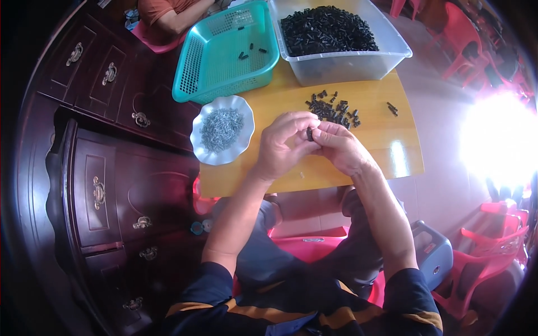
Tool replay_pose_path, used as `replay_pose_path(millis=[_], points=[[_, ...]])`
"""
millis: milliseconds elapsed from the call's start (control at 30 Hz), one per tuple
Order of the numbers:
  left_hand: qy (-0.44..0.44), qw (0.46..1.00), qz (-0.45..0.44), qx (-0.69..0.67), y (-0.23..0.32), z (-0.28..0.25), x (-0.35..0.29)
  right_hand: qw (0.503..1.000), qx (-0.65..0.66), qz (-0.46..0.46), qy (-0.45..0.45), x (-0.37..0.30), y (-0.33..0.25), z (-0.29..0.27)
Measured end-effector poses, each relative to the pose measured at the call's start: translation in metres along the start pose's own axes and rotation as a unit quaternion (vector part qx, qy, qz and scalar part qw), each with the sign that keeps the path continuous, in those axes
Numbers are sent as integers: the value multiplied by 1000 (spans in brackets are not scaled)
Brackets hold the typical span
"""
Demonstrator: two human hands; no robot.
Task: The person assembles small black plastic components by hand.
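Note:
My left hand [284, 143] and my right hand [343, 147] meet above the near part of the yellow table. Between their fingertips is a small black cylindrical part [309, 134], pinched from both sides. Just beyond my hands lies a loose pile of similar black parts [335, 111]. To the left, a white scalloped bowl [198, 138] holds many thin, clear or silvery pieces [222, 130], too small to name. Whether one of those pieces is also in my fingers cannot be made out.
A green perforated basket [216, 56] with a few black parts stands far left. Beside it is a translucent bin [347, 67] heaped with black parts. Two black parts [392, 108] lie near the table's right edge. Dark wooden drawers [112, 185] line the left; a person's arm [182, 18] shows behind.

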State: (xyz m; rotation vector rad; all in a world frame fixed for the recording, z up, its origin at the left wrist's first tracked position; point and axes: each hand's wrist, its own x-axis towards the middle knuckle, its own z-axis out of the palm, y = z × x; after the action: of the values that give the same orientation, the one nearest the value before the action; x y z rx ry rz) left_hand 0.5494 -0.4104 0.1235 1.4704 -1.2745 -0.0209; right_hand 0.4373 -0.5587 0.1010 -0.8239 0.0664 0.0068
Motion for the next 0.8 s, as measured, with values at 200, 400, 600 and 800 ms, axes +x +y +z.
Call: replay_pose_path(millis=[200, 400, 600, 800], points=[[-3, 998, -43, -43, 4, -7, 1, 975, -197, -68, 78, 2, -3, 1], [23, 998, -46, 30, 8, -6, 3, 963, -236, -82, 99, 4, -2, 1], [20, 994, -87, 59, -3, -4, 3, 878, -421, -165, 154, -1, -1, 11], [33, 992, -115, 50, 2, -13, -5, 942, -294, -116, 115, 5, 11, 14]])
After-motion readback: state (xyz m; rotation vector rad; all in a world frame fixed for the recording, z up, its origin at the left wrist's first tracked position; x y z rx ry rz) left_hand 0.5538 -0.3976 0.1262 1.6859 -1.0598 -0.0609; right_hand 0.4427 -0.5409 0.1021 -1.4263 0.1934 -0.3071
